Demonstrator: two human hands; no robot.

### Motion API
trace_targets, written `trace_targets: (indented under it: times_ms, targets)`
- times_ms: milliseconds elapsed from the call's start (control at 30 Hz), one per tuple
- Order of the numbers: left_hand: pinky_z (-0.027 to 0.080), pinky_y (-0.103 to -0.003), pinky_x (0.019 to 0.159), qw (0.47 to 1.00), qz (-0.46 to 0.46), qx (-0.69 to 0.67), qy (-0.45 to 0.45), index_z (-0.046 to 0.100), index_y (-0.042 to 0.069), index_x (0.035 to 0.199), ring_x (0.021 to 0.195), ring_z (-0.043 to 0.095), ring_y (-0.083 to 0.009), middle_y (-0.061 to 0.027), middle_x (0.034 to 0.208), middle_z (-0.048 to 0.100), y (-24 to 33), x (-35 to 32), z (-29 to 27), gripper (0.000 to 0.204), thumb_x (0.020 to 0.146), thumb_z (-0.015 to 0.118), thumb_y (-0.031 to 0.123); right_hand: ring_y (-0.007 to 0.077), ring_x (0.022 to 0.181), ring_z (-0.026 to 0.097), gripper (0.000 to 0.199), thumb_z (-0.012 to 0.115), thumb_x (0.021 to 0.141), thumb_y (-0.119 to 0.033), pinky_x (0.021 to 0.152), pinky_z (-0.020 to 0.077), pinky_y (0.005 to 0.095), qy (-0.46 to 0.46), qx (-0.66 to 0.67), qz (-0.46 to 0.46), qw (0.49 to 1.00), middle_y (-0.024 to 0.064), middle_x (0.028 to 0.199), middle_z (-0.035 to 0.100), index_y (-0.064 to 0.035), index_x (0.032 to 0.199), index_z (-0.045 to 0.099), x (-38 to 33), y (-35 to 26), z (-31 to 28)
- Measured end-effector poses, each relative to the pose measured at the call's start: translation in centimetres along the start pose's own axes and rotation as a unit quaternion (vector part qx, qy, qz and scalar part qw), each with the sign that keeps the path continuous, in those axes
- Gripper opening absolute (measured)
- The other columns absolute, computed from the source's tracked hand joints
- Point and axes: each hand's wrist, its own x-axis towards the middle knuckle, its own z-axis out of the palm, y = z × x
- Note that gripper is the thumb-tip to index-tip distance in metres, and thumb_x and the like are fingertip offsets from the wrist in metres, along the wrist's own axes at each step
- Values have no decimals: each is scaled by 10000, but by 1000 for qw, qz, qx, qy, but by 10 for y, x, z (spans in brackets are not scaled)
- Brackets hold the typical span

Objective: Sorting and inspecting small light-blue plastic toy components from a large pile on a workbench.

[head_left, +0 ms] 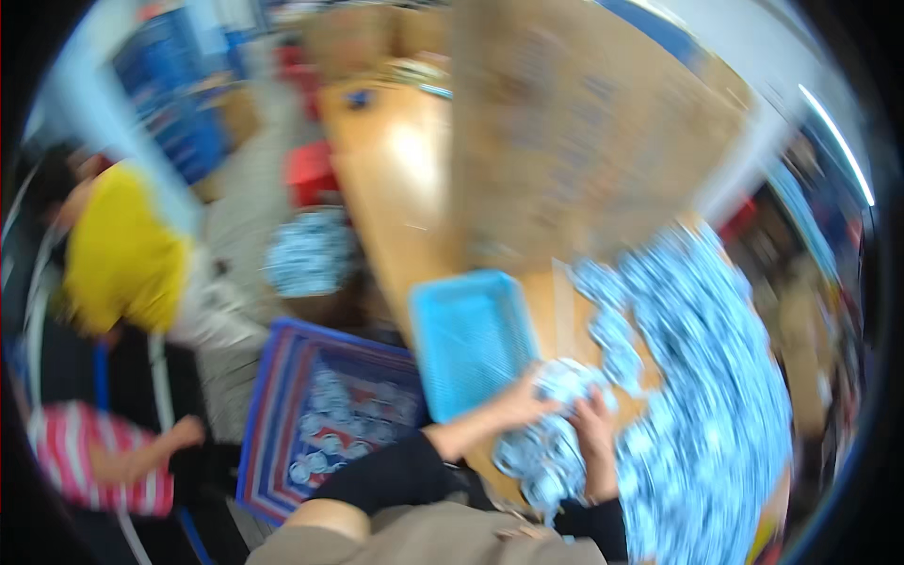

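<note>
My left hand (521, 401) and my right hand (593, 426) come together over the near side of the table. Between them they hold a bunch of pale blue-and-white round pieces (565, 381); blur hides their exact kind. My fingers curl around the bunch from both sides. Just below lies a small pile of similar pieces (546, 463). A large heap of them (706, 377) spreads over the table to the right, with a trail of pieces (614, 344) at its left. Beside my left hand sits a light blue plastic basket (476, 330) with nothing visible in it.
A big cardboard box (593, 141) stands on the wooden table (400, 179) beyond the basket. To the left, a blue-and-red striped crate (268, 424) holds similar pieces; behind it is another full container (311, 254). People in yellow (127, 250) and pink stripes (113, 452) are further left.
</note>
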Motion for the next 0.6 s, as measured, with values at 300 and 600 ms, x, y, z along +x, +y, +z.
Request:
trace_targets:
  times_ms: [300,600]
  targets:
    - [498,-268,586,998,1,1,-67,444,22,1279,667,587,-122,-98,908,580,-47,9,12,610,753,728,142,204,935,596,296,651,837,-242,811,486,338,330,275,-191,883,94,1026,612,-54,1030,530,-65,45,-200]
    - [467,-234,629,995,53,7,-81,557,21,1138,719,561,-85,-36,899,587,3,15,25,339,809,635,41,152,833,615,374,638,849,-180,699,490,262,267,-50,-25,962,99,975,635,41,1134,538,-54,28,-165]
